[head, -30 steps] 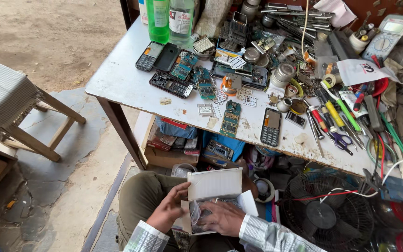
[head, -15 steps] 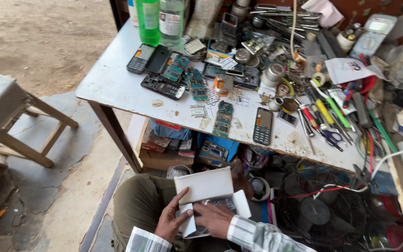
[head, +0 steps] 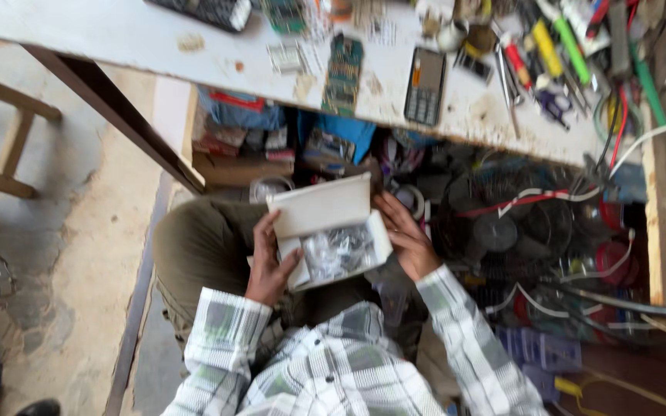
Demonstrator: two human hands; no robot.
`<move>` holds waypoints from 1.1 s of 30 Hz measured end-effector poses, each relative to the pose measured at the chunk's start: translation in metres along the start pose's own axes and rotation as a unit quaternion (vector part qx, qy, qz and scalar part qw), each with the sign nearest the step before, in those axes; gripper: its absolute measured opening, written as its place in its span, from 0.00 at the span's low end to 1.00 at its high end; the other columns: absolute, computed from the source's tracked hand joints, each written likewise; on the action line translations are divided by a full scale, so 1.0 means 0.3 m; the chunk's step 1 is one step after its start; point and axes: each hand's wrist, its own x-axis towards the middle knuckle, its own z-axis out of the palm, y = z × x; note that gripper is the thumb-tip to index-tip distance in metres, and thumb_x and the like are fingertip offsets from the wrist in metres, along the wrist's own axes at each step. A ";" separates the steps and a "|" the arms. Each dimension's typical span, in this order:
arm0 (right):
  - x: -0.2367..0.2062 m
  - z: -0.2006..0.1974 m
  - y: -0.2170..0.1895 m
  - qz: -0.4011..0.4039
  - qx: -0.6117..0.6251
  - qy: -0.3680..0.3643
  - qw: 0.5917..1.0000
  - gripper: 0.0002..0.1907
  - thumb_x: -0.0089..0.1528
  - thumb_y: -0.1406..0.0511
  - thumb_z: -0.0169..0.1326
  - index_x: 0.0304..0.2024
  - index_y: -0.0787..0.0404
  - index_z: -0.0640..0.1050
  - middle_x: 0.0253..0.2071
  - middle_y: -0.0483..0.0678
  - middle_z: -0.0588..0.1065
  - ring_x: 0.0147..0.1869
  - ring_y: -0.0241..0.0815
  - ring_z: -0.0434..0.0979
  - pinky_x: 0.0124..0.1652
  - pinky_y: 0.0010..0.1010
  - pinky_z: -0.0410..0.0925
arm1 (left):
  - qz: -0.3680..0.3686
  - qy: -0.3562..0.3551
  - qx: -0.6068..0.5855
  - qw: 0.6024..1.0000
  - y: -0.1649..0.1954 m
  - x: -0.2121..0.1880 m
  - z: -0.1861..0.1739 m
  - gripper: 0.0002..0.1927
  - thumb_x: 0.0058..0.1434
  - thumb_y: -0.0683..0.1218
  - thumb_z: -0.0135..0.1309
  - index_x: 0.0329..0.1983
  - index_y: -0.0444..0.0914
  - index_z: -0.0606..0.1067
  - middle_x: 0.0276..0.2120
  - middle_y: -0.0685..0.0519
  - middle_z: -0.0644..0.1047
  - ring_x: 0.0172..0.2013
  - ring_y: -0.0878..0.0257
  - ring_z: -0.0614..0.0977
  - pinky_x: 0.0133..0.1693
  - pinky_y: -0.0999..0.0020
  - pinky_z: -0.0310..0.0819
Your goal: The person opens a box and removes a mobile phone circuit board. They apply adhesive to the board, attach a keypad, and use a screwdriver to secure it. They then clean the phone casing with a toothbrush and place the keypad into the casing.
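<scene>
A small white cardboard box (head: pixel 325 208) with its lid flipped up rests on my lap, filled with small clear-wrapped parts (head: pixel 338 252). My left hand (head: pixel 269 262) grips the box's left side, thumb on its front edge. My right hand (head: pixel 404 236) holds the right side of the box. Both sleeves are white and grey plaid. Above my lap is the white worktable (head: pixel 117 35), with a dark keypad phone (head: pixel 425 96) and a green circuit board (head: pixel 344 73) lying near its front edge.
Screwdrivers and pens (head: pixel 545 50) crowd the table's right part. Under the table are stacked boxes (head: pixel 233 131), a black fan (head: pixel 502 223) and red and white cables (head: pixel 572 196). A wooden stool (head: pixel 1 131) stands at the left on the concrete floor.
The view has dropped and closed in on my lap, so the box looks larger. My right hand has moved from on top of the contents to the box's right side.
</scene>
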 end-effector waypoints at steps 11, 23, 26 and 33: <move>-0.036 0.019 -0.025 -0.017 -0.346 -0.155 0.925 0.40 0.56 0.69 0.63 0.70 0.56 0.64 0.79 0.53 0.50 0.82 0.51 0.49 0.73 0.42 0.50 | 0.170 -0.158 0.277 0.933 0.086 -0.083 -0.037 0.43 0.53 0.48 0.58 0.72 0.39 0.56 0.73 0.34 0.51 0.74 0.32 0.42 0.69 0.36 0.38; -0.081 -0.037 0.066 -0.045 -0.318 -0.111 0.940 0.16 0.59 0.55 0.69 0.44 0.54 0.82 0.83 0.58 0.48 0.86 0.58 0.48 0.75 0.50 0.51 | 0.203 -0.072 0.336 0.917 0.015 -0.054 -0.012 0.17 0.56 0.47 0.62 0.50 0.52 0.80 0.69 0.41 0.64 0.72 0.31 0.57 0.66 0.40 0.56; -0.102 -0.067 0.079 -0.056 -0.335 -0.128 0.932 0.15 0.62 0.54 0.68 0.45 0.53 0.82 0.85 0.59 0.46 0.88 0.60 0.48 0.76 0.51 0.51 | 0.346 -0.069 0.357 0.865 -0.004 -0.001 -0.011 0.18 0.49 0.58 0.63 0.46 0.60 0.82 0.66 0.44 0.66 0.66 0.33 0.65 0.66 0.37 0.56; -0.088 -0.081 0.028 -0.063 -0.436 -0.204 0.874 0.20 0.57 0.54 0.69 0.49 0.48 0.80 0.85 0.61 0.39 0.88 0.64 0.44 0.76 0.53 0.52 | 0.238 -0.004 0.313 0.919 -0.061 0.104 0.065 0.39 0.40 0.58 0.71 0.50 0.29 0.76 0.38 0.41 0.82 0.48 0.43 0.82 0.64 0.33 0.62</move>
